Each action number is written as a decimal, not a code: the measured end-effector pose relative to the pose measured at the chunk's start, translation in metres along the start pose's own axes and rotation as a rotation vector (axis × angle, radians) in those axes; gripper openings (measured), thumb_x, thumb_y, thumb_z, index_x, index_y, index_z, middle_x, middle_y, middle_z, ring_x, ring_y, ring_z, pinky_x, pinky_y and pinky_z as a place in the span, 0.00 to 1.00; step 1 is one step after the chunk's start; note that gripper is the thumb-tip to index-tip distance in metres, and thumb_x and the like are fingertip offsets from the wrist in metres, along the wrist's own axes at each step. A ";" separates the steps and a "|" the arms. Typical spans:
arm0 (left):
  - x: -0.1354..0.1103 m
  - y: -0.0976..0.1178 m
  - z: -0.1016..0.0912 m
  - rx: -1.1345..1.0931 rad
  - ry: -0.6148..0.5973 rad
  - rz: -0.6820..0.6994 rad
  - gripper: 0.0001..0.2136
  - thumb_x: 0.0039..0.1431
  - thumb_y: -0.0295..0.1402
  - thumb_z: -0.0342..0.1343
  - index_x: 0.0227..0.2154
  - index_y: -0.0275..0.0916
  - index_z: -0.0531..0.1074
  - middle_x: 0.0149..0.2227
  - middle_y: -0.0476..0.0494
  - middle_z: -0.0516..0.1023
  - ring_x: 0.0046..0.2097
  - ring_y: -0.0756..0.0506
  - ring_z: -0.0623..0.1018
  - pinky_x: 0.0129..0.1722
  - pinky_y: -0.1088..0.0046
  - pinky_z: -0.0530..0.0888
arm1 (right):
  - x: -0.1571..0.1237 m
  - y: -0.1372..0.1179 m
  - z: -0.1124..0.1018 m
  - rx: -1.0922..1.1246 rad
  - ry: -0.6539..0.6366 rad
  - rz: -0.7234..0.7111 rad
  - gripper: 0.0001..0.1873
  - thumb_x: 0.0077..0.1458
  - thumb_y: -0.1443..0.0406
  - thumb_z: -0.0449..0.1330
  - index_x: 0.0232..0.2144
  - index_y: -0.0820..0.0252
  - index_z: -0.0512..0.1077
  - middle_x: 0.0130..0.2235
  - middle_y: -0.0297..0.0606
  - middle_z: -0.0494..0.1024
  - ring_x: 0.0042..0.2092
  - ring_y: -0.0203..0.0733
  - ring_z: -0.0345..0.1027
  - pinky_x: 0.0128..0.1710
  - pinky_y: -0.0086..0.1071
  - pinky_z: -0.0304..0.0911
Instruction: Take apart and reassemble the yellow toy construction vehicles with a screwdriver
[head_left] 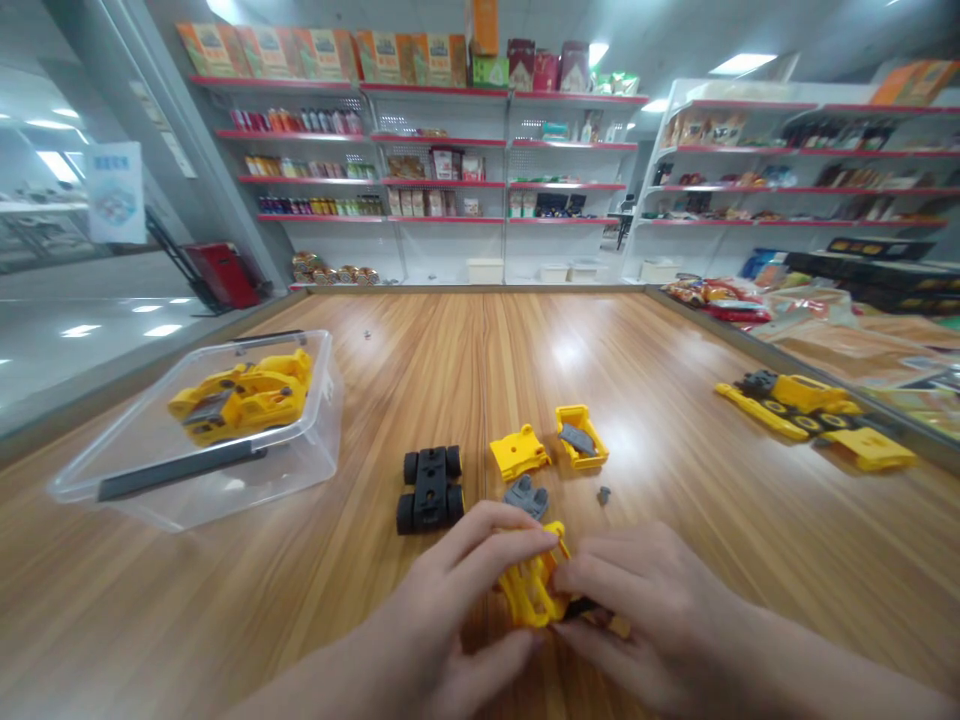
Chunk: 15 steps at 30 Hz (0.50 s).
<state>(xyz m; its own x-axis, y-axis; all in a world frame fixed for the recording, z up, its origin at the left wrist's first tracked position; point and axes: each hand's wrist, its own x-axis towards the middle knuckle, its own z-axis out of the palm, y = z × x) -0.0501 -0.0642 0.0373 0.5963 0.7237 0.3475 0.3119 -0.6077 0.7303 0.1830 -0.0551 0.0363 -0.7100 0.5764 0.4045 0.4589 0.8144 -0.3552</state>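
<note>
Near the front of the table, my left hand point(469, 585) is closed round a yellow plastic toy truck frame point(531, 592). My right hand point(652, 600) pinches a thin dark piece point(579, 607) against the frame's right side; the fingers hide most of that piece. Just beyond lies a grey toy part point(526, 497). A black wheeled chassis point(431, 490) rests to the left. Farther back are a flat yellow part point(519, 452) and a yellow dump bed point(591, 452) with a grey plate point(577, 440) in it. One small grey peg point(604, 494) sits to the right.
A clear plastic box point(292, 475) holding yellow toy vehicles point(247, 395) stands on the left. More yellow and black toy parts point(806, 405) lie along the right side. A tiny grey piece point(367, 335) is at the far left. Stocked shelves point(450, 183) rise behind the table.
</note>
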 end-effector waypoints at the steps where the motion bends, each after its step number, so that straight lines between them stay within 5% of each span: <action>1: 0.000 -0.004 0.002 -0.028 0.024 -0.041 0.21 0.58 0.25 0.57 0.53 0.47 0.65 0.52 0.43 0.71 0.55 0.43 0.72 0.56 0.65 0.71 | 0.000 0.001 0.002 0.025 0.016 0.024 0.11 0.55 0.71 0.58 0.42 0.58 0.68 0.33 0.35 0.77 0.31 0.38 0.71 0.30 0.31 0.59; 4: 0.003 -0.013 0.002 -0.218 0.135 -0.245 0.14 0.60 0.27 0.55 0.48 0.46 0.64 0.47 0.45 0.73 0.49 0.44 0.76 0.49 0.65 0.74 | 0.000 0.012 0.009 0.055 0.081 0.156 0.24 0.54 0.70 0.59 0.53 0.57 0.64 0.32 0.33 0.78 0.31 0.39 0.73 0.33 0.32 0.63; 9: 0.010 -0.011 -0.004 -0.702 0.339 -0.488 0.05 0.65 0.35 0.51 0.42 0.42 0.64 0.40 0.48 0.74 0.35 0.50 0.77 0.34 0.74 0.76 | 0.006 0.038 0.020 -0.067 0.056 0.325 0.18 0.57 0.65 0.60 0.50 0.56 0.68 0.39 0.38 0.79 0.36 0.42 0.74 0.37 0.35 0.66; 15: 0.017 -0.004 -0.005 -1.128 0.376 -0.656 0.09 0.66 0.39 0.51 0.41 0.38 0.64 0.42 0.41 0.78 0.37 0.43 0.82 0.32 0.68 0.78 | 0.015 0.051 0.030 -0.223 0.028 0.232 0.13 0.58 0.60 0.63 0.45 0.57 0.73 0.37 0.38 0.76 0.34 0.41 0.72 0.34 0.33 0.64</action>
<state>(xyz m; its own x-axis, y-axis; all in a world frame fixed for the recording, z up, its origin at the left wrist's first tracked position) -0.0447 -0.0476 0.0427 0.2801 0.9290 -0.2419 -0.4207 0.3453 0.8389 0.1795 -0.0069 -0.0014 -0.5591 0.7477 0.3584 0.7150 0.6536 -0.2481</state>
